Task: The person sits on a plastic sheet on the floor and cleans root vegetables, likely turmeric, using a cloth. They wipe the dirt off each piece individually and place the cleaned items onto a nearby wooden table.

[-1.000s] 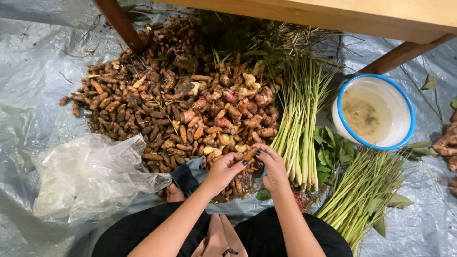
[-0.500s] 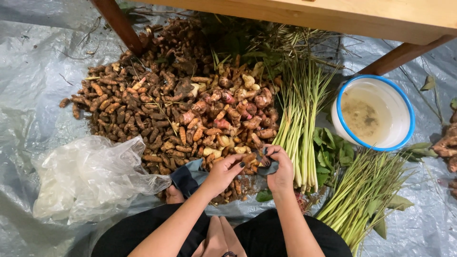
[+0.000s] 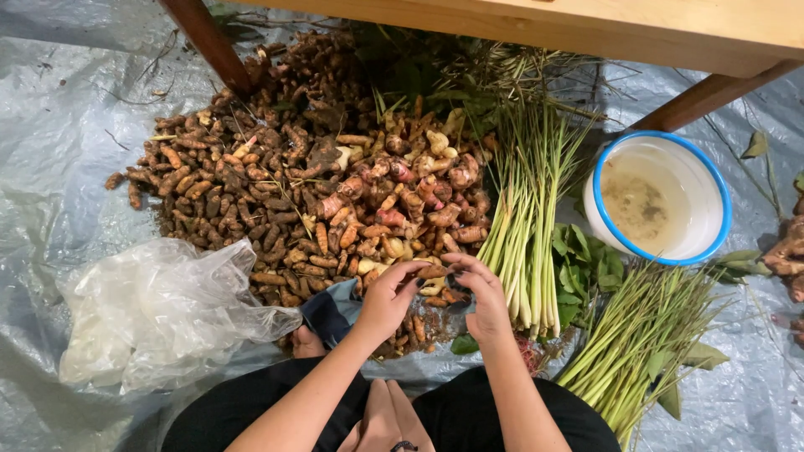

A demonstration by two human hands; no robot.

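A big heap of brown and pinkish roots (image 3: 301, 192) lies on a grey plastic sheet (image 3: 50, 151). At its near edge my left hand (image 3: 387, 300) and my right hand (image 3: 477, 295) meet, both pinching one small brown root piece (image 3: 433, 272) between the fingertips. The fingers of both hands are curled around it. My forearms reach up from the bottom of the view, over my dark-clothed legs.
A clear crumpled plastic bag (image 3: 159, 314) lies at my left. Bundles of green stalks (image 3: 528, 243) and leaves (image 3: 582, 264) lie to the right, with a white blue-rimmed bucket (image 3: 657, 201) of murky water. Wooden table legs (image 3: 205, 42) stand above the heap.
My hands have stayed at the heap's near edge, working the same small root; the right hand's fingers have shifted slightly toward the left hand.
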